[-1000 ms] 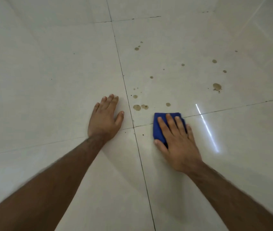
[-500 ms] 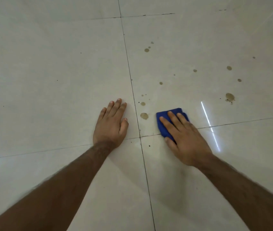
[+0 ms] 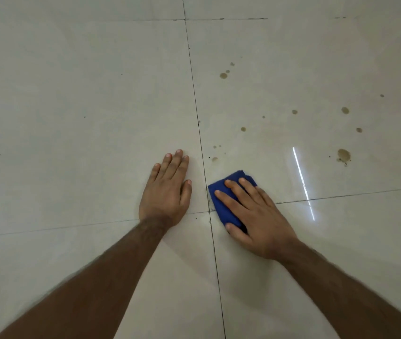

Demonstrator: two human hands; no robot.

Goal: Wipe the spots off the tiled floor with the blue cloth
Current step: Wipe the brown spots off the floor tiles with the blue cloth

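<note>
Blue cloth [image 3: 224, 206] folded, maybe bunched | right hand [image 3: 255, 216] fingers straight, pressing it | left hand [image 3: 166, 192] flat on floor [image 3: 72, 118]

No text, label, brand, number or sign can be read anywhere: the tiled floor [image 3: 96, 106] is plain, and the blue cloth [image 3: 224, 206] carries no print.

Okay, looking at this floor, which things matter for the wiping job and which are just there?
Job: blue cloth under the right hand; brown spots, largest; tiled floor; left hand flat on it.

Just there: grout lines; light streak.
</note>
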